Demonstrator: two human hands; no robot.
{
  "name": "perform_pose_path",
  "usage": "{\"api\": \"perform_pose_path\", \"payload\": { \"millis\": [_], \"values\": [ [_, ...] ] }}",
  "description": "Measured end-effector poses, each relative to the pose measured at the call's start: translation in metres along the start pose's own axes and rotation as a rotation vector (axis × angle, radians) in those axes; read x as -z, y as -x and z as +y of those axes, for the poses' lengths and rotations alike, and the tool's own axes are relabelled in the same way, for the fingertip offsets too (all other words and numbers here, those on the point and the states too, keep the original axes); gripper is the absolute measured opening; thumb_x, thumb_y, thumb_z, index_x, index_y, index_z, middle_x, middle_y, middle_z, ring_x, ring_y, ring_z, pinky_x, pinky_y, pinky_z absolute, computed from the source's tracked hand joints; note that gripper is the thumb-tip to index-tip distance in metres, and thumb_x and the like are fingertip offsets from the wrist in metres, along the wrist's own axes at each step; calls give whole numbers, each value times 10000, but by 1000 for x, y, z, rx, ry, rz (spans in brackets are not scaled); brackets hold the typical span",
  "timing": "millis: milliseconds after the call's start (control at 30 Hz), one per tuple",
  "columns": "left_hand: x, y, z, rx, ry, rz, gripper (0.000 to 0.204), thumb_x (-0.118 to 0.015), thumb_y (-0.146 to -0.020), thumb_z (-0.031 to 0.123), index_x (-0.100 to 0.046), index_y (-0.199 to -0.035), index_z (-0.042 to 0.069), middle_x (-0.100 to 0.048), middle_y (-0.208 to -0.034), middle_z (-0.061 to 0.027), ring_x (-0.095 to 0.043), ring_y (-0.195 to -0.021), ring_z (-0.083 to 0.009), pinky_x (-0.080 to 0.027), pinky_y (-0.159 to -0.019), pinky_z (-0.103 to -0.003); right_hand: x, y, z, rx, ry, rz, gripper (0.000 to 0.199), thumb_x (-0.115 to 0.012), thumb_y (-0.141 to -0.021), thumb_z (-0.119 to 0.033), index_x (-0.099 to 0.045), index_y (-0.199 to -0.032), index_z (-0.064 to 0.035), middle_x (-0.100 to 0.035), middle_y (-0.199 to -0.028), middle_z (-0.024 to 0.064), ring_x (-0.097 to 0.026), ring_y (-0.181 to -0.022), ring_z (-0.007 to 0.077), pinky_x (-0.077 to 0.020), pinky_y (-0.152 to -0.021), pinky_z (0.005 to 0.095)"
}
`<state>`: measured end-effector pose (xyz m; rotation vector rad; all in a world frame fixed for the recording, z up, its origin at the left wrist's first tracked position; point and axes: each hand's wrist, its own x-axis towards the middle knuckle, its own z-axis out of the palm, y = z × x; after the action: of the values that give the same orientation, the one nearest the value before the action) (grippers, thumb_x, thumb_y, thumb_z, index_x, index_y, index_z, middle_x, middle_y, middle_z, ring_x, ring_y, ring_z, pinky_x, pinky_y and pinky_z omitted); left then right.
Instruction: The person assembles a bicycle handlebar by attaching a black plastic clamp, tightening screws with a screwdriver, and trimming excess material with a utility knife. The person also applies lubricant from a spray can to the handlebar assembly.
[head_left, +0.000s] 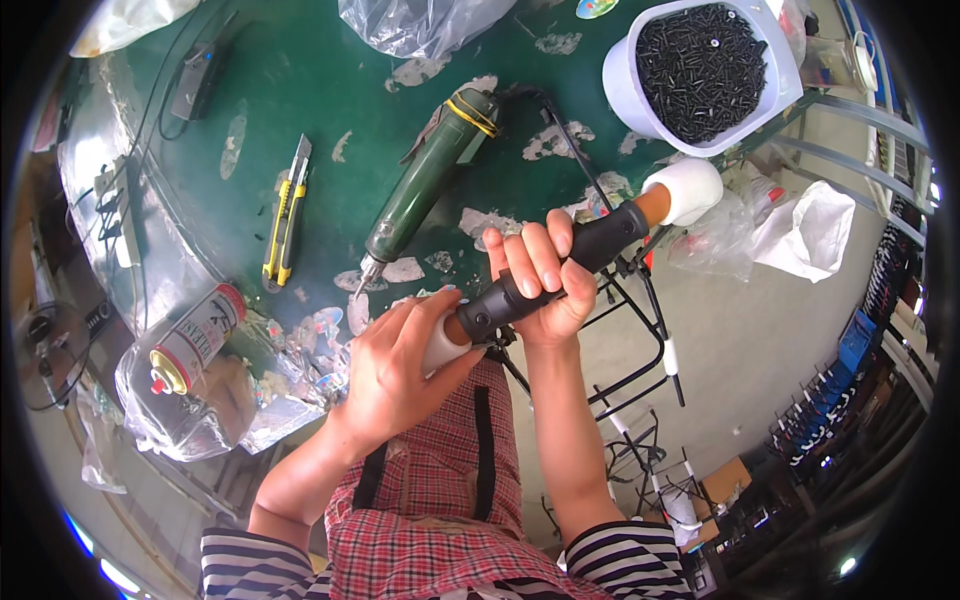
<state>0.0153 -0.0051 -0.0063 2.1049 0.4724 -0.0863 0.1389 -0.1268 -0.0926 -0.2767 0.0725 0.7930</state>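
A bar with a black sleeve (612,237) lies slantwise in both hands, in front of the plaid apron. Short brown sections show beyond the sleeve, and each end carries a white covering (692,190). My left hand (390,365) is closed round the lower left end, partly hiding the white there. My right hand (540,285) wraps the middle of the black sleeve, fingers over the top. On the table just beyond the hands lies a dark green electric screwdriver (425,185), a yellow band round its back end and its bit toward my left hand.
A yellow utility knife (285,230) with its blade out lies on the green table (330,85). A spray can (200,335) rests on plastic film at left. A white tub (625,90) of black screws stands far right. Black metal frames (640,310) stand right of my right arm.
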Motion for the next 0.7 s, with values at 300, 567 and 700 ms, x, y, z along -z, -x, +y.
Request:
{"api": "perform_pose_path", "payload": {
  "millis": [300, 567, 700],
  "values": [
    [2, -3, -1, -2, 15, -16, 579, -837, -698, 112, -576, -1202, -1, -666, -919, -155, -669, -787, -335, -537, -680, -387, -38, 8, -4, 34, 204, 511, 172, -660, -875, -122, -520, -975, -116, -507, -752, 10, -519, -707, 162, -426, -878, 359],
    [2, -2, -3, -11, 22, -14, 570, -841, -699, 120, -578, -1192, 7, -649, -863, -149, -653, -732, -329, -522, -636, -391, -53, 4, -6, 35, 267, 676, 159, -653, -882, -115, -526, -975, -91, -521, -778, 24, -512, -723, 171, -435, -804, 327],
    [1, -3, -4, -12, 28, -14, 567, -844, -694, 123, -582, -1184, 11, -639, -827, -144, -644, -701, -324, -516, -615, -396, -32, 8, -5, 33, 184, 441, 122, -612, -903, -138, -524, -987, -122, -496, -745, 1, -510, -704, 148, -376, -924, 359]
  ]
}}
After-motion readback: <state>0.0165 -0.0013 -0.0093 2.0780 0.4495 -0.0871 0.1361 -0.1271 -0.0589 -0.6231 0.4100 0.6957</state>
